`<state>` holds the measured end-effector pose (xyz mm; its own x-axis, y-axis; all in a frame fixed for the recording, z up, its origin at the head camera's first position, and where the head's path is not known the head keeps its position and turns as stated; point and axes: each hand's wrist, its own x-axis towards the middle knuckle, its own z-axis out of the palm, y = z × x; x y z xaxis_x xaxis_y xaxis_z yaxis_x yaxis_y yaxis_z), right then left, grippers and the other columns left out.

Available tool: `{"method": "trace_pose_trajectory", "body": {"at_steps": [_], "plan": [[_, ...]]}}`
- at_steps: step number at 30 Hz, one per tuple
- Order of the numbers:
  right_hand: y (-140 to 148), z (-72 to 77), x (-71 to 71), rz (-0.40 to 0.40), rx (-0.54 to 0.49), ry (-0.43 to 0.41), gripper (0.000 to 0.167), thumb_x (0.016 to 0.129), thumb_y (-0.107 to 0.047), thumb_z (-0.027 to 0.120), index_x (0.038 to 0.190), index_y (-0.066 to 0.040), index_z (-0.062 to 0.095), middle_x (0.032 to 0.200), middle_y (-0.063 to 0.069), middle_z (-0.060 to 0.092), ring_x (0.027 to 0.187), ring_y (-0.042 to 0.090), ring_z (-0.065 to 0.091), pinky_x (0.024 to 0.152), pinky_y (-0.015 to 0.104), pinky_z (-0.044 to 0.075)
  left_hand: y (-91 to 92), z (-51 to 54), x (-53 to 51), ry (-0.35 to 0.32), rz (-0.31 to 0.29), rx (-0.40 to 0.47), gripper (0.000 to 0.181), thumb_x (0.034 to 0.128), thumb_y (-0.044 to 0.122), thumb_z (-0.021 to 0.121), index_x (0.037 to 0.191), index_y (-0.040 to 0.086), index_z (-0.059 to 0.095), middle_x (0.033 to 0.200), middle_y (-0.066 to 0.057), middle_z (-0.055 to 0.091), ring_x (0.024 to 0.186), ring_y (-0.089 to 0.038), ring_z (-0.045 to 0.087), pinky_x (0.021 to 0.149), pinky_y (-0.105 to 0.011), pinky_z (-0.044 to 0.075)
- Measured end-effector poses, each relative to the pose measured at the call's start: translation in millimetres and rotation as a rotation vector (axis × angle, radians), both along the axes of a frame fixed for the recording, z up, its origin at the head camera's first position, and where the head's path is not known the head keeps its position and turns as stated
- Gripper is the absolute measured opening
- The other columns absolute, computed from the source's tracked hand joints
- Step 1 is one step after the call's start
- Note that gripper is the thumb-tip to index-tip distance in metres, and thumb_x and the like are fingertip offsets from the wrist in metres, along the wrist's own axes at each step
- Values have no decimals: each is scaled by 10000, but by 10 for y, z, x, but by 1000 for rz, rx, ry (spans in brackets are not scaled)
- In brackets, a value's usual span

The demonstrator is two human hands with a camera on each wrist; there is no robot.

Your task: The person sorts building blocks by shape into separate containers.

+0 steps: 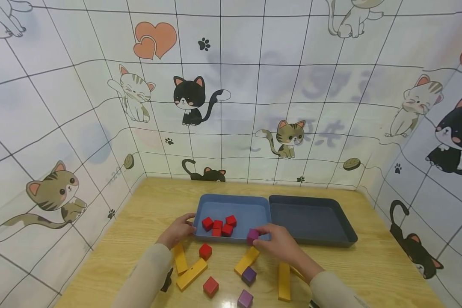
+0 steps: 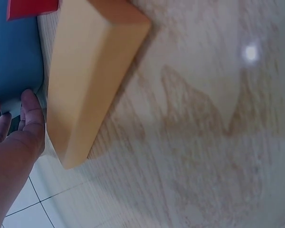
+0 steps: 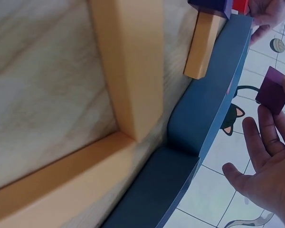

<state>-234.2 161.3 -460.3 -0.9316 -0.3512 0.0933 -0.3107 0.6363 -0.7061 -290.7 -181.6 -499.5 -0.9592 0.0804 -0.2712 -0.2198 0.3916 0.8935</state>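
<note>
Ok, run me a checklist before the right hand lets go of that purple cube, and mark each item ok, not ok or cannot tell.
1. Right hand has the purple cube: ok, pinched between thumb and fingers.
2. Cube clear of the blue tray: ok, the right wrist view shows a gap between cube and rim.
3. Bare floor in that tray: ok, the five red cubes sit toward its left end.
4. Left hand at the tray: ok, fingers touch its left end.
5. Tray held firmly: cannot tell.
6. Table just in front of the tray free of blocks: not ok, a yellow block lies there.
</note>
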Motion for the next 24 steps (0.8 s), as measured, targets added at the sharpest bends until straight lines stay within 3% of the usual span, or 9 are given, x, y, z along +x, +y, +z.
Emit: {"method": "trace_pose_trajectory", "body": {"at_steps": [14, 24], "plan": [[-147, 16, -328, -130, -32, -17, 326, 884, -241, 759, 1181, -113, 716, 1147, 26, 684, 1093, 297, 612, 888, 480, 518, 7, 1, -1, -11, 30, 21, 533, 927, -38, 568, 1445, 1, 447, 1204, -229, 566, 999, -287, 598, 957, -475, 493], [-236, -60, -551, -165, 0, 8, 289, 886, -229, 752, 1141, -95, 726, 1014, -9, 701, 876, 183, 596, 772, 392, 523, 38, 5, 14, 1, 59, 31, 522, 919, -70, 566, 1422, -13, 438, 1173, -234, 563, 986, -283, 591, 929, -438, 513]]}}
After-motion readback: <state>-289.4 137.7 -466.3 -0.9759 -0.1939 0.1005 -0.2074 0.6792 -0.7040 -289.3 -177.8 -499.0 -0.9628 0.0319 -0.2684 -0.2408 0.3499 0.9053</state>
